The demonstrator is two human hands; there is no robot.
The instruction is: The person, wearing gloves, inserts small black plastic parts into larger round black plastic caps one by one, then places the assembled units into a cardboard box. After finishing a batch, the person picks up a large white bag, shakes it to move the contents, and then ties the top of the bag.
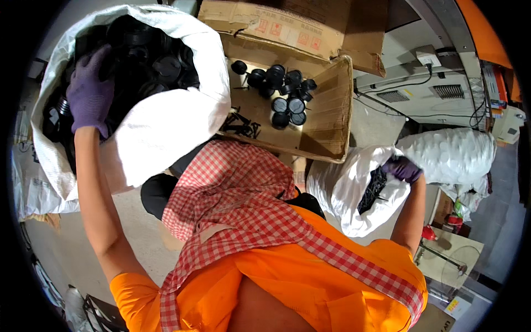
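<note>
My left hand [91,91], in a purple knit glove, reaches into a big white woven sack [166,130] at the left. Its fingers are stretched out over the black round plastic parts [166,67] that fill the sack. At the right, my right hand [402,168], gloved in dark purple, is at the mouth of a smaller white sack [354,213]. Thin black pieces [375,191] show inside that one. Blur and shadow hide the right fingers. Between the sacks, a cardboard box [326,124] holds black round caps [287,88] and a loose group of black stem-like pieces [240,124].
Raised cardboard flaps [287,27] stand behind the box. A full, whitish bag [451,155] lies beyond the smaller sack. Grey equipment [409,94] with cables is at the back right. A red-and-white checked apron [229,182] covers my lap.
</note>
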